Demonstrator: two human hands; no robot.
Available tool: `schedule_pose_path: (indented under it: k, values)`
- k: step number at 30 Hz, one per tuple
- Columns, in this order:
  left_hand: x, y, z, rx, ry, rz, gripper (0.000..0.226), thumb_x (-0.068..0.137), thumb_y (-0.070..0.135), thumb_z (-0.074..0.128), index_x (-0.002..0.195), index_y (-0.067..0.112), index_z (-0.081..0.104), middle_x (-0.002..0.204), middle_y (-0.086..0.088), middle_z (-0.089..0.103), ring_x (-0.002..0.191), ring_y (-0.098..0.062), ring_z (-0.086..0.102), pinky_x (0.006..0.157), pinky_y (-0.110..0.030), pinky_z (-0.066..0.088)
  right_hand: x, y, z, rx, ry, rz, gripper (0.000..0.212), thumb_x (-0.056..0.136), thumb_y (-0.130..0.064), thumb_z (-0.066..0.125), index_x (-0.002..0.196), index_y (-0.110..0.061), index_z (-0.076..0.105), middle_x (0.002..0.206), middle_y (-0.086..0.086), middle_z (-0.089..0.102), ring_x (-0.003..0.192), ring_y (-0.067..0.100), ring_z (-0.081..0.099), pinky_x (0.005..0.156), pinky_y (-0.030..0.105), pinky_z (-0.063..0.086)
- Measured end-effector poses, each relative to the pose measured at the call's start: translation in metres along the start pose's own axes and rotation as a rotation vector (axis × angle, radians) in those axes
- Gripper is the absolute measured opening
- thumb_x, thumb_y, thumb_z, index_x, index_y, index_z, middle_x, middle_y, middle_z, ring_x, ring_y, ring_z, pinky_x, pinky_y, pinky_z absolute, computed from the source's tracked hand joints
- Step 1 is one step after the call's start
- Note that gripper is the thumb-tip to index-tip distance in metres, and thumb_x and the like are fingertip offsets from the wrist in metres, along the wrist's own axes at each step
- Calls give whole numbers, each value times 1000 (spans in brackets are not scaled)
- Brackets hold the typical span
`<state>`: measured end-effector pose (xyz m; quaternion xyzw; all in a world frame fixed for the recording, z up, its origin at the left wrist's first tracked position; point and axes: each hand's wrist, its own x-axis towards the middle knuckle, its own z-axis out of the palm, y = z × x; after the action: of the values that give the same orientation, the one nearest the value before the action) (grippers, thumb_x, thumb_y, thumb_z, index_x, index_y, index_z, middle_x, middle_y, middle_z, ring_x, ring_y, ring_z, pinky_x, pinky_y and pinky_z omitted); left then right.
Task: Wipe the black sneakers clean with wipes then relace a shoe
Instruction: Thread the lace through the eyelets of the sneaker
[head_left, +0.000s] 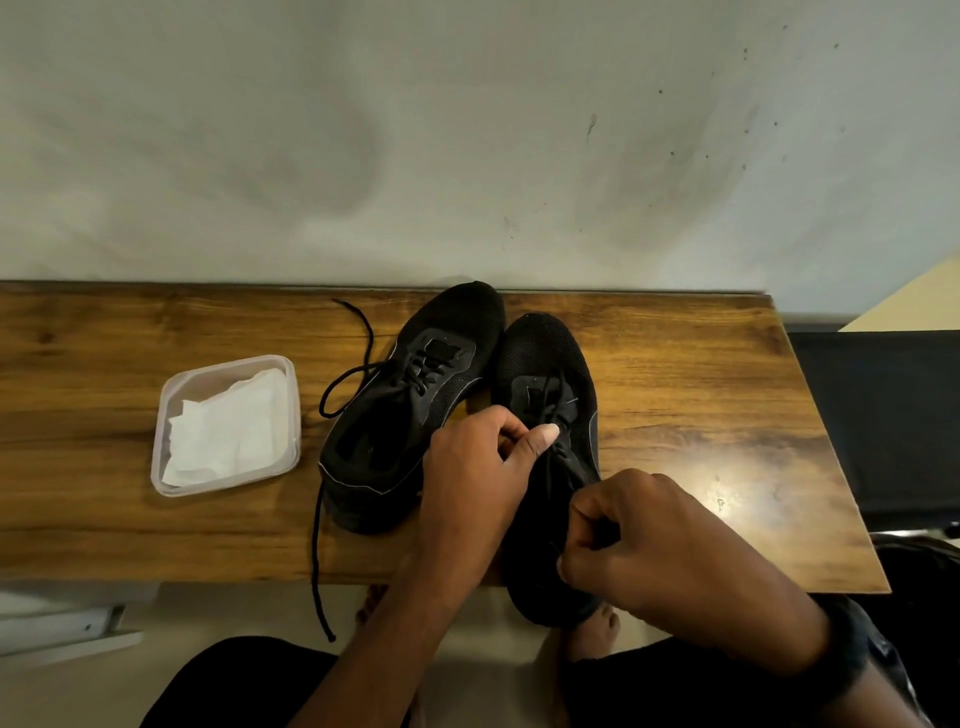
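Observation:
Two black sneakers stand side by side on a wooden table (675, 374), toes toward the wall. The left sneaker (405, 410) has loose laces; one lace (318, 561) hangs over the table's front edge. The right sneaker (545, 374) has its heel past that front edge. My left hand (475, 467) pinches a black lace over the right sneaker's tongue. My right hand (660, 545) is curled round a lace at the same shoe's collar and covers its opening. White wipes (228, 426) lie in a clear plastic container (163, 410) left of the shoes.
A pale wall runs right behind the table. A dark chair or cloth (883, 415) stands past the table's right end. Bare wood lies to the right of the shoes. My dark-clothed knees (249, 686) and bare feet show below the front edge.

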<state>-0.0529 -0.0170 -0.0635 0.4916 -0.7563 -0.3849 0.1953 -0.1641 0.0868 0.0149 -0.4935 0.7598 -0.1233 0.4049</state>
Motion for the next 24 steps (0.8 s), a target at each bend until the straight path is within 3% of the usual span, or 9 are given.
schedule_pose_path:
  k: [3, 9, 14, 20, 24]
  values:
    - [-1, 1, 1, 17, -1, 3, 31, 91, 53, 66, 89, 22, 70, 67, 13, 61, 65, -1, 61, 61, -16, 47, -1, 1, 0, -55, -10, -2, 16, 79, -20, 69, 63, -19, 64, 66, -2, 68, 61, 7, 61, 56, 24, 50]
    - [-2, 4, 2, 28, 18, 21, 31, 92, 52, 65, 89, 22, 69, 69, 12, 60, 67, -4, 61, 70, -31, 58, -2, 5, -7, -69, -76, -11, 18, 79, -22, 70, 63, -19, 63, 66, 1, 68, 55, 8, 59, 52, 19, 45]
    - [-3, 6, 2, 34, 22, 15, 32, 92, 53, 64, 90, 22, 70, 71, 11, 63, 68, -5, 63, 70, -35, 59, -3, 4, -10, -91, -136, -23, 21, 80, -26, 69, 61, -23, 60, 65, -1, 65, 57, 9, 58, 50, 17, 41]
    - [-7, 13, -2, 71, 14, 4, 31, 93, 53, 63, 92, 23, 68, 74, 11, 64, 69, -3, 62, 66, -25, 57, -2, 4, -8, -138, -116, 4, 19, 82, -28, 66, 64, -25, 61, 67, -6, 66, 63, 7, 60, 53, 15, 40]
    - [-15, 20, -11, 127, -77, 5, 23, 94, 51, 64, 100, 29, 61, 78, 13, 61, 72, 1, 59, 62, -11, 45, -1, 4, 0, -241, 18, 26, 23, 87, -42, 60, 75, -22, 60, 75, -3, 64, 75, 16, 62, 60, 28, 46]
